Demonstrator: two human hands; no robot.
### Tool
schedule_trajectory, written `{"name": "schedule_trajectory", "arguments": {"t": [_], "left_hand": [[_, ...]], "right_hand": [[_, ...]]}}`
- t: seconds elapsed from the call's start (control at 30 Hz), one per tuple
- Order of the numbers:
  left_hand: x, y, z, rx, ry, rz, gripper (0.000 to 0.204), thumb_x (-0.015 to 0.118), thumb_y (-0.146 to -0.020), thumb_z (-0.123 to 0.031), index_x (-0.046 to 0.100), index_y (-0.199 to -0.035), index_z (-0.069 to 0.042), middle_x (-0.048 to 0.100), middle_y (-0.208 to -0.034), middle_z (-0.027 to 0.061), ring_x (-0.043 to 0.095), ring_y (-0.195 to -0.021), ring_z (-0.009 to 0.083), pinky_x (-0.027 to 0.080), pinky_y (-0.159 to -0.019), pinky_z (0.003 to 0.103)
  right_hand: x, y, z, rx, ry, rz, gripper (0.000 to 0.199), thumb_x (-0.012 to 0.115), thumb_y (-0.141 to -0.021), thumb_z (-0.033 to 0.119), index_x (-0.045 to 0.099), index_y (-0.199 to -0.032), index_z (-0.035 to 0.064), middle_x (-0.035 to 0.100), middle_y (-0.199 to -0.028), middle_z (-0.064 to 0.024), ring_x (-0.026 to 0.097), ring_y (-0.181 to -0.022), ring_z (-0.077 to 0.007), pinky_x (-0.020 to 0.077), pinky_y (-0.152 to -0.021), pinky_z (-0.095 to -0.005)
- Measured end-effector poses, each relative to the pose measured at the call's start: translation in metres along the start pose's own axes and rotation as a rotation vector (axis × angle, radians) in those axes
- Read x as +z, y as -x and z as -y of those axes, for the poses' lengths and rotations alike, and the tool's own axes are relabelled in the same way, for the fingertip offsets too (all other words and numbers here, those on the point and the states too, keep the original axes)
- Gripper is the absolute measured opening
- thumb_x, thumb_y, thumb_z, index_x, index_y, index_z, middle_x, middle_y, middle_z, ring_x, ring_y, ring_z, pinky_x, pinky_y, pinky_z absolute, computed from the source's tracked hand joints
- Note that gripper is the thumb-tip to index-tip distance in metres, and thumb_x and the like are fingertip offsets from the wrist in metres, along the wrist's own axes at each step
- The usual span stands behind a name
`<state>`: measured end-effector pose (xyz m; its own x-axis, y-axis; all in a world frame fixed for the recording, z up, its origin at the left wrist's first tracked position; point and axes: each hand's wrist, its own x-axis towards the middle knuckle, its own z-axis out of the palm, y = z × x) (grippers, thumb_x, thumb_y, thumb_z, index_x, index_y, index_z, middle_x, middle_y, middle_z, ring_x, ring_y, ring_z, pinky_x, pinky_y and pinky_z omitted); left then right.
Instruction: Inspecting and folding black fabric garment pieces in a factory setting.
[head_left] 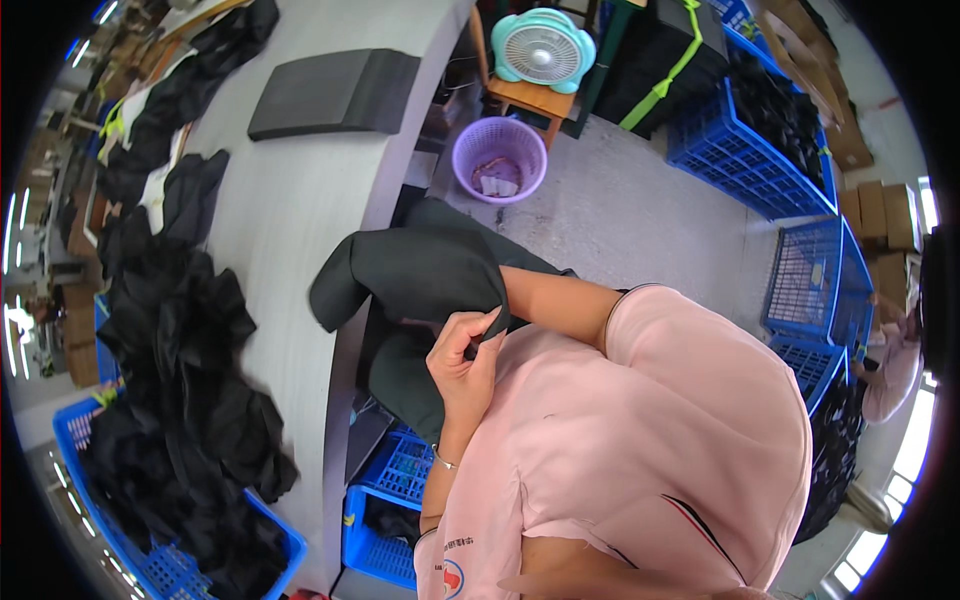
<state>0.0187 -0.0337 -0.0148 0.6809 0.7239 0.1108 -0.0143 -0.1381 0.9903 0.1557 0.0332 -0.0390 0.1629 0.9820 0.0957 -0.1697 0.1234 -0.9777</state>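
Observation:
A piece of dark grey-black cloth [425, 270] is draped over my right forearm, hanging in a fold toward the table edge. Near my chest, my left hand [465, 362] is closed in a pinch on the cloth's near edge, thumb and fingertips together. A thin bracelet [443, 459] circles that wrist. My right forearm [562, 303] runs under the cloth, which covers my right hand, so its fingers are hidden.
A long grey table [290, 215] carries a dark, flat wedge-shaped block [335, 93] and heaped black cloth [185, 330]. Blue crates [290, 545] stand around me. Beyond are a purple basket [530, 165] and a turquoise fan [545, 50] on a wooden stool. Another person [893, 375] is far right.

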Motion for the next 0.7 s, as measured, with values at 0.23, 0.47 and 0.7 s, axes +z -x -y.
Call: {"name": "schedule_trajectory", "arguments": {"t": [0.23,0.47,0.7], "left_hand": [[0.01,-0.004,-0.007,-0.022,0.141,0.216,0.02,0.066,-0.081,0.007,0.07,-0.1,0.003,0.064,-0.088,0.0063,0.058,-0.08,0.0136,0.045,-0.073,0.024],[0.003,-0.01,0.003,-0.154,0.225,-0.086,0.012,0.057,-0.093,-0.004,0.065,-0.101,0.002,0.062,-0.094,0.0024,0.054,-0.083,0.0083,0.043,-0.075,0.022],[-0.032,-0.073,0.022,0.018,-0.209,-0.549,0.024,0.05,-0.101,-0.016,0.063,-0.108,0.003,0.064,-0.097,0.0085,0.06,-0.087,0.0168,0.051,-0.081,0.032]], "right_hand": [[-0.026,0.008,0.012,-0.31,0.041,-0.052,0.012,0.056,-0.083,0.004,0.06,-0.094,0.0023,0.064,-0.086,-0.0065,0.066,-0.085,-0.0239,0.0508,-0.086,-0.034],[-0.015,-0.004,0.005,-0.541,0.566,-0.096,0.009,0.06,-0.077,0.002,0.057,-0.085,0.0006,0.06,-0.082,-0.0115,0.065,-0.088,-0.0262,0.0512,-0.086,-0.0359],[0.005,0.041,0.009,0.157,0.553,-0.01,0.016,0.057,-0.084,0.013,0.067,-0.09,0.003,0.068,-0.09,-0.0174,0.066,-0.083,-0.029,0.0502,-0.074,-0.0402]]}}
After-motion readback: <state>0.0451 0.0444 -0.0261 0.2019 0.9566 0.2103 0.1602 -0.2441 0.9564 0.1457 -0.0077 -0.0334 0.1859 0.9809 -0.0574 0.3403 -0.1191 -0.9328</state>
